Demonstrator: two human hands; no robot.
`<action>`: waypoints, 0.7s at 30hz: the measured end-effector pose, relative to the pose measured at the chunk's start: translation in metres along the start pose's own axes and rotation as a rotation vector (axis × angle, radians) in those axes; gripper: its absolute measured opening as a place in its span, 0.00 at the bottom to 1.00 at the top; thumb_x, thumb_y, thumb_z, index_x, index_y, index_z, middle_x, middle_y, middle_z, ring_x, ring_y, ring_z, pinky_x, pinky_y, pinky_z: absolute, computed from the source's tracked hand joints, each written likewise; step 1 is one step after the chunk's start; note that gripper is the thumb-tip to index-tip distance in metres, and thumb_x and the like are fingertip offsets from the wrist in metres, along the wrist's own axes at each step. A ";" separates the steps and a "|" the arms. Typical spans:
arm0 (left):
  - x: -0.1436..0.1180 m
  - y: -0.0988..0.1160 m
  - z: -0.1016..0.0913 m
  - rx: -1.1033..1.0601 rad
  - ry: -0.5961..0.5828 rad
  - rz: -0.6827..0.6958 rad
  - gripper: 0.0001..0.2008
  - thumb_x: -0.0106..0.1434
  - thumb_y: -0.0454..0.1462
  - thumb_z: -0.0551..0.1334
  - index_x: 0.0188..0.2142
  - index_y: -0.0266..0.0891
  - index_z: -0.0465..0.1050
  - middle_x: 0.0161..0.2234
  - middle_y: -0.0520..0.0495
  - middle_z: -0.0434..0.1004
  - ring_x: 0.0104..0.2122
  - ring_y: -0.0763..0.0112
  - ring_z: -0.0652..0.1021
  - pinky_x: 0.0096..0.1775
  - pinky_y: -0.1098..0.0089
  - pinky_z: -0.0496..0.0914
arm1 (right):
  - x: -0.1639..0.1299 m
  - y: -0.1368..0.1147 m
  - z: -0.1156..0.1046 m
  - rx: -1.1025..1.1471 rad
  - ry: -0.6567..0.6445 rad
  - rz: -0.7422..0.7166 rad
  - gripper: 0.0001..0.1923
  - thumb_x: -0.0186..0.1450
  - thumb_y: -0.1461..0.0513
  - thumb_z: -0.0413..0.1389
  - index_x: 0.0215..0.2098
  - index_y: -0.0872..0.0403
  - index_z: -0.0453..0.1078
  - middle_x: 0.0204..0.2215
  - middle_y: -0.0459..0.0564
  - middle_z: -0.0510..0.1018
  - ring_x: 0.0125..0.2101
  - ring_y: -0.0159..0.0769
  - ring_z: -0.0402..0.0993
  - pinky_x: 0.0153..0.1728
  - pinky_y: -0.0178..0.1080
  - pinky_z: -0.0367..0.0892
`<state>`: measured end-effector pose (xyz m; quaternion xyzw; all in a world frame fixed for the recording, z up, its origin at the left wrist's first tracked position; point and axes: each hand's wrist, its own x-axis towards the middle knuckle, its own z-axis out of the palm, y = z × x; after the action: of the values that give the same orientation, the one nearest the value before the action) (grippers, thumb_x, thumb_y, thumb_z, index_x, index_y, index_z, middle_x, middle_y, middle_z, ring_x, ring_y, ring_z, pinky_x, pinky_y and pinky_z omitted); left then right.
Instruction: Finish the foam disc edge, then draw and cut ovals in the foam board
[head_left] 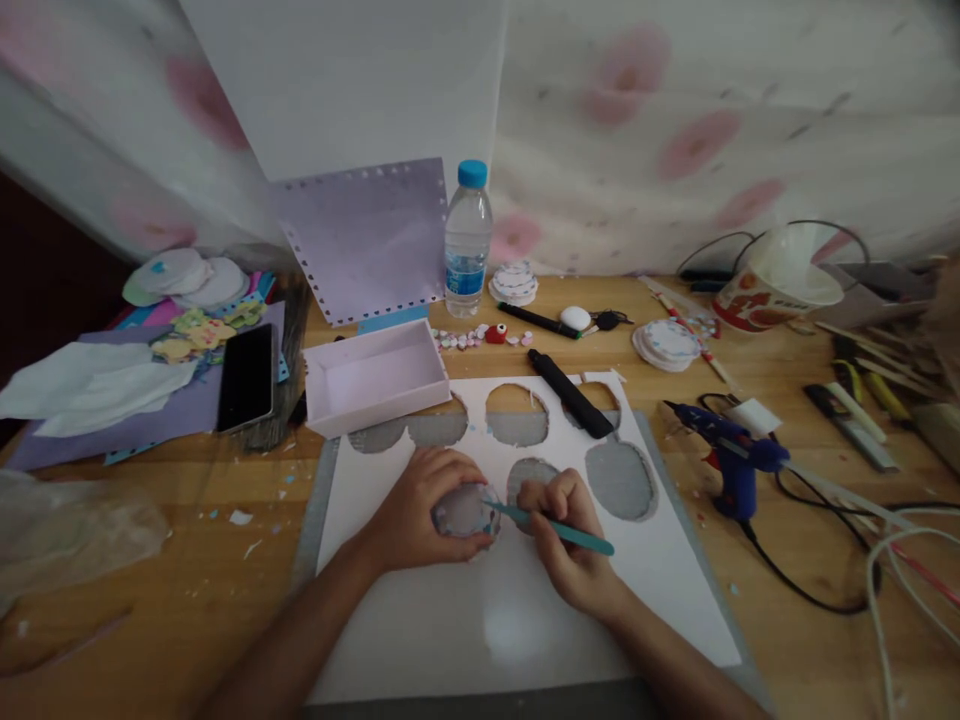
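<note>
My left hand (pixel 426 508) is curled around a small round disc (pixel 459 508), pale in the middle with a patterned, coloured rim, gripping it by the edge. Between the fingers and thumb of my right hand (pixel 568 535) are slim teal tweezers (pixel 581 538), whose pointed tip reaches the disc's right edge. Whether the tip pinches anything is too small to tell. Under both hands lies a white sheet (pixel 600 620) with several round holes cut out of it, on a grey cutting mat (pixel 319 510). A black pen-like tool (pixel 570 393) rests across the sheet's upper part.
A pale open box (pixel 375 385) and a water bottle (pixel 469 245) stand behind the sheet. On the right are a blue glue gun (pixel 727 450) with cables, stacked paper discs (pixel 666 343) and a paper tub (pixel 776 290). A phone (pixel 247 378) lies left, near paper pieces.
</note>
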<state>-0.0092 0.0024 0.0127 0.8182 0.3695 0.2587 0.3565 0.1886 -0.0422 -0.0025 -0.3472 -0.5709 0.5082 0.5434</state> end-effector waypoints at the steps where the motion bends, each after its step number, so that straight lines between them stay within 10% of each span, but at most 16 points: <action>1: 0.000 -0.001 0.000 0.000 -0.002 0.001 0.20 0.52 0.44 0.70 0.43 0.42 0.71 0.43 0.45 0.76 0.45 0.58 0.73 0.49 0.61 0.62 | 0.000 0.000 0.000 -0.003 -0.001 -0.004 0.10 0.71 0.60 0.45 0.33 0.47 0.47 0.24 0.40 0.53 0.24 0.33 0.51 0.24 0.34 0.53; 21: 0.000 -0.001 -0.001 -0.004 0.027 0.059 0.20 0.53 0.45 0.70 0.43 0.42 0.71 0.43 0.46 0.77 0.44 0.60 0.74 0.49 0.61 0.62 | -0.004 0.000 -0.003 -0.143 -0.056 -0.076 0.10 0.71 0.62 0.45 0.33 0.48 0.47 0.25 0.41 0.56 0.24 0.32 0.53 0.23 0.36 0.52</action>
<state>-0.0102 0.0031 0.0121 0.8245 0.3493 0.2809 0.3453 0.1919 -0.0459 -0.0038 -0.3489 -0.6334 0.4546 0.5200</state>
